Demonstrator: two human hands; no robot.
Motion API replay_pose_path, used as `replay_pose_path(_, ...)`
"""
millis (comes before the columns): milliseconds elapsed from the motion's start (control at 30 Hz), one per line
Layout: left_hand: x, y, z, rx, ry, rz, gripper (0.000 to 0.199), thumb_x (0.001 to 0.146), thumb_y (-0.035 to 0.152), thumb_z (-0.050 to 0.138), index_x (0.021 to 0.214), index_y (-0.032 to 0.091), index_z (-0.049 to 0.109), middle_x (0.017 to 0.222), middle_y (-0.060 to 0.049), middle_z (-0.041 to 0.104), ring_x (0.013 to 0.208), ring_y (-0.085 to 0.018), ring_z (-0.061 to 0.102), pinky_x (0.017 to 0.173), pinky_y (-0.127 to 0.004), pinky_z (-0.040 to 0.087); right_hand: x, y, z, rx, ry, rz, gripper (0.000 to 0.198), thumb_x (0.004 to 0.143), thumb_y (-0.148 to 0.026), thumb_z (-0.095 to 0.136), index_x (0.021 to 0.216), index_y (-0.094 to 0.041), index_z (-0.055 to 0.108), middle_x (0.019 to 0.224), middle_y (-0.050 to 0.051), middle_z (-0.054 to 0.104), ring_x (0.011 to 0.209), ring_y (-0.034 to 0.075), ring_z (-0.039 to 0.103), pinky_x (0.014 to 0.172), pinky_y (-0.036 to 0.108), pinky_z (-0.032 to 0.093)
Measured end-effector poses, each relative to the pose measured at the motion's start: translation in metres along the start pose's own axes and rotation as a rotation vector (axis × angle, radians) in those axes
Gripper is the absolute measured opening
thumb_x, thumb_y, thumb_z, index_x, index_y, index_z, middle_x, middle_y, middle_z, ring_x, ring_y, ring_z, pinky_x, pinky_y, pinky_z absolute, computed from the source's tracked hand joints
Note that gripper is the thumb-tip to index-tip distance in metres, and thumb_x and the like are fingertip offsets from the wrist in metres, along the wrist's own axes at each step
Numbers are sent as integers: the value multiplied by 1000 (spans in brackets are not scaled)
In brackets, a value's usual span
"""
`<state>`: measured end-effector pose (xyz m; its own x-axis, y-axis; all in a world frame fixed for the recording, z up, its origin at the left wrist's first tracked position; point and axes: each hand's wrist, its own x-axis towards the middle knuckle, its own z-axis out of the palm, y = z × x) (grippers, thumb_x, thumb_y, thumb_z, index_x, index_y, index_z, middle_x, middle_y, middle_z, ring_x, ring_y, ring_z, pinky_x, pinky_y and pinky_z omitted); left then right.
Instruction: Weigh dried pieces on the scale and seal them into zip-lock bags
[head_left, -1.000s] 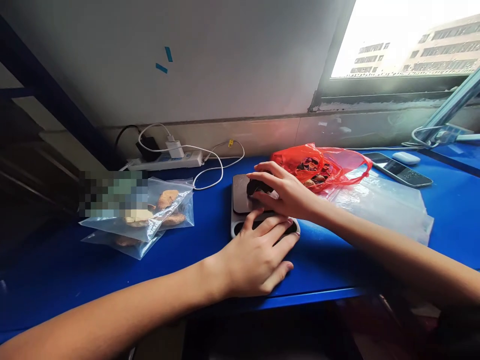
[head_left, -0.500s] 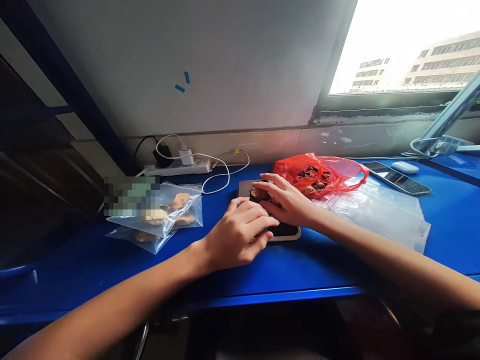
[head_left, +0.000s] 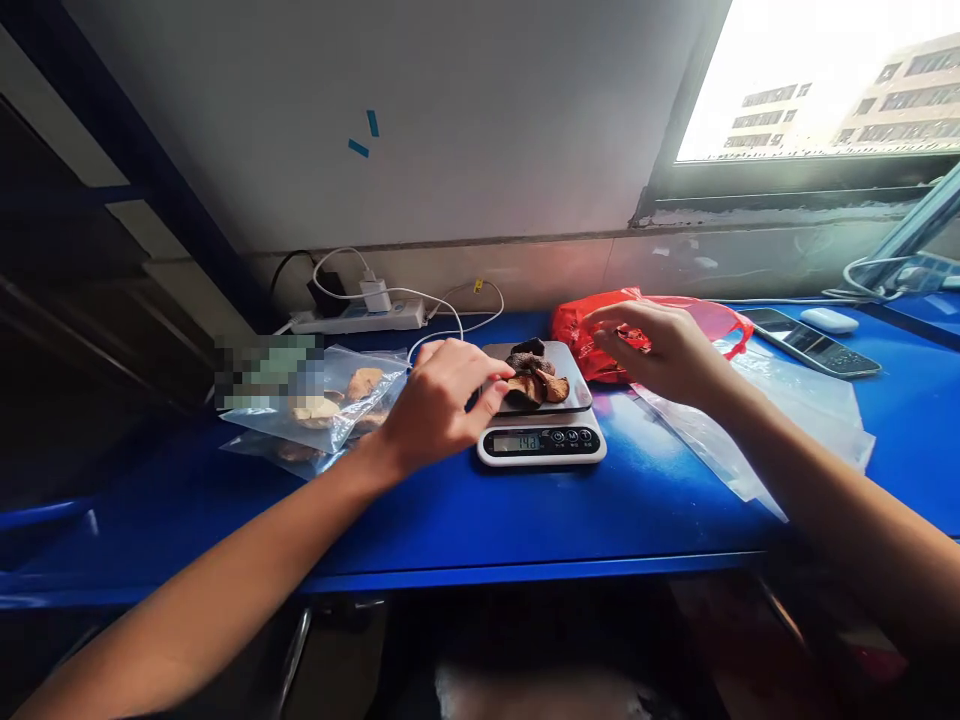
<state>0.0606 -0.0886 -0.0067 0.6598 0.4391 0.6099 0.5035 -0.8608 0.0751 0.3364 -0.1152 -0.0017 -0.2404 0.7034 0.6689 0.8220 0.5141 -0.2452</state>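
Observation:
A small digital kitchen scale (head_left: 541, 446) with a lit display sits on the blue desk. Several dried brown slices (head_left: 534, 378), perhaps mushroom or fruit, are heaped on its metal plate. My left hand (head_left: 450, 405) is at the plate's left edge, fingertips beside the slices, thumb and fingers slightly apart; I see nothing held in it. Over the red plastic bag (head_left: 589, 350) hovers my right hand (head_left: 664, 350), its fingers stretched and apart, holding nothing visible. The hand partly covers the bag, which lies behind and right of the scale.
Clear zip bags (head_left: 322, 415) with dried pieces lie at the left. Flat plastic bags (head_left: 795, 410) lie at the right, near a phone (head_left: 814, 342) and a white earbud case (head_left: 829, 320). A power strip (head_left: 360, 318) with cables runs along the wall (head_left: 510, 130).
My right hand has moved right, off the slices, to above the red bag. My left hand has drawn back slightly left and up. The scale's display and the slices are now uncovered.

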Motion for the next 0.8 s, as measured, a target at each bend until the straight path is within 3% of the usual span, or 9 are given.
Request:
replay_pose_path(167, 4, -19, -5, 36, 21, -76, 23, 92, 27, 47, 94, 17, 67, 94, -5, 72, 92, -22, 61, 86, -39, 42, -3, -11, 15, -26, -119, -78, 18, 89, -31, 55, 98, -20, 65, 91, 7, 70, 84, 21, 65, 74, 35, 51)
replay_pose_path(267, 4, -23, -3, 45, 10, -104, 24, 93, 28, 46, 93, 17, 67, 94, -5, 73, 91, -22, 61, 85, -39, 42, -2, -13, 17, -65, -48, -32, 9, 83, -29, 60, 82, -20, 57, 80, 5, 66, 72, 18, 60, 64, 31, 48)
replay_pose_path(400, 3, -23, 1, 24, -34, -81, 24, 93, 28, 45, 94, 17, 67, 95, -6, 72, 93, -22, 60, 86, -38, 44, -1, -11, 16, -82, 114, 36, 32, 82, -33, 60, 62, -22, 38, 57, -1, 50, 52, 12, 44, 50, 26, 37)
replay_pose_path(533, 0, -15, 2, 11, -99, -22, 23, 93, 25, 45, 96, 16, 66, 91, -7, 70, 90, -21, 60, 86, -37, 46, -2, -17, 20, -51, 103, 61, 47, 85, -40, 57, 56, -22, 25, 48, -4, 35, 46, 9, 30, 46, 25, 29)
replay_pose_path(633, -2, -5, 2, 26, -111, 10, 22, 94, 22, 46, 97, 15, 66, 90, -7, 70, 87, -20, 60, 82, -35, 46, -4, -24, 27, -39, 71, 47, 38, 85, -38, 58, 60, -21, 36, 54, -2, 46, 50, 10, 40, 50, 25, 32)
replay_pose_path(733, -1, 3, 1, 53, -119, 26, 19, 94, 21, 48, 97, 15, 66, 89, -6, 69, 84, -20, 59, 78, -33, 46, -7, -32, 35, -52, 6, 53, 18, 85, -36, 60, 79, -21, 53, 72, 2, 61, 65, 14, 54, 60, 27, 40)
replay_pose_path(800, 2, 6, 2, 66, -139, 6, 16, 93, 22, 51, 95, 16, 66, 88, -6, 69, 84, -20, 58, 78, -33, 46, -8, -36, 38, -66, -50, 75, 17, 84, -37, 60, 91, -21, 57, 80, 3, 65, 74, 18, 58, 65, 29, 42)
